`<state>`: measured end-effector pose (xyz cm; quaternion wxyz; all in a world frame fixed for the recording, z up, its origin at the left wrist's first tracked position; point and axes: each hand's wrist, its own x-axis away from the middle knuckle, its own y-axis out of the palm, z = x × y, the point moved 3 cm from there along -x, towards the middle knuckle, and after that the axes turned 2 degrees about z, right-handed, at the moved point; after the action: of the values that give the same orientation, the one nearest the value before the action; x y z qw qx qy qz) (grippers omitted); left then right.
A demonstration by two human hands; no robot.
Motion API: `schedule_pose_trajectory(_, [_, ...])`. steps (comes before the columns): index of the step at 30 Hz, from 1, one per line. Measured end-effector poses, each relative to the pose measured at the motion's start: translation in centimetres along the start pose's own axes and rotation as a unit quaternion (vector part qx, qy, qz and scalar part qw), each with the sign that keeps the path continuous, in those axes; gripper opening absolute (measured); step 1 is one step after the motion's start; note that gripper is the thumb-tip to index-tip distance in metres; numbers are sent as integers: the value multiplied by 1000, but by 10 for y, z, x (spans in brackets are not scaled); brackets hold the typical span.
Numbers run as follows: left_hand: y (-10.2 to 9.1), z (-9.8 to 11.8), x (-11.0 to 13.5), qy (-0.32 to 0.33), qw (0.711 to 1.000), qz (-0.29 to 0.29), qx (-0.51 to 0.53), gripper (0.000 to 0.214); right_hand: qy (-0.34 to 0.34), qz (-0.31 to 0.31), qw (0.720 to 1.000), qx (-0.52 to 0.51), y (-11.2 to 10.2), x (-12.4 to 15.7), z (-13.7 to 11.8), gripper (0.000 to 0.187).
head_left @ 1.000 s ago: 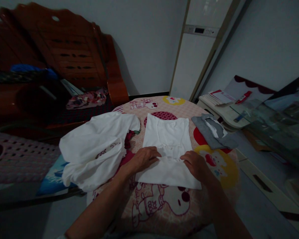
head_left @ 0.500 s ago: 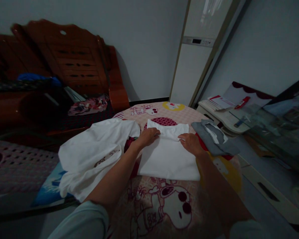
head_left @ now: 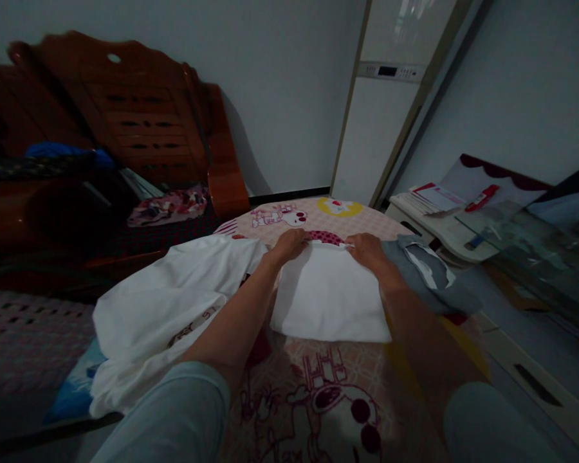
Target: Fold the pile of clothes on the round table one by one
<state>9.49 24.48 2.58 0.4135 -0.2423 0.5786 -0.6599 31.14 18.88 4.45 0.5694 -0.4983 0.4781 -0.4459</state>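
A folded white shirt lies in the middle of a pink cartoon-print cloth. At its far left corner my left hand is closed on the edge, fingers pinched. My right hand grips the far right corner in the same way. The far edge runs between both hands and looks slightly raised. Left of my left arm sits a rumpled white garment with dark lettering. Beyond my right hand is a grey garment with a white strip, partly hidden by my forearm.
The cloth covers a round table. A carved wooden bench stands back left, with a patterned cloth on its seat. A tall white cabinet-like unit is at the back. Papers and a glass surface are at the right.
Both hands have moved farther away and up, with the shirt's far edge held between them. The loose flap beyond the hands no longer shows. The view has shifted slightly.
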Motion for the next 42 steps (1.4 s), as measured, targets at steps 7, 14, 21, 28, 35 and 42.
schedule_pose_trajectory(7, [7, -7, -26, 3, 999, -15, -45, 33, -3, -17, 999, 31, 17, -26, 1, 26])
schedule_pose_trajectory(14, [42, -10, -12, -92, 993, 67, -41, 47, 35, 45, 998, 16, 49, -12, -4, 38])
schedule_pose_trajectory(21, [61, -10, 44, -55, 990, 100, 80, 57, 33, 78, 995, -54, 84, 47, -21, 47])
schedule_pose_trajectory(28, [32, -23, 90, -153, 963, 109, 195, 47, 56, 101, 973, -200, 69, 63, -3, 41])
schedule_pose_trajectory(35, [21, -16, 168, -214, 934, 88, 272, 35, 262, 151, 909, -286, 59, 145, 21, 34])
schedule_pose_trajectory(42, [31, -1, 193, -226, 876, 96, 415, 35, 310, 151, 876, -337, 58, 192, 20, 37])
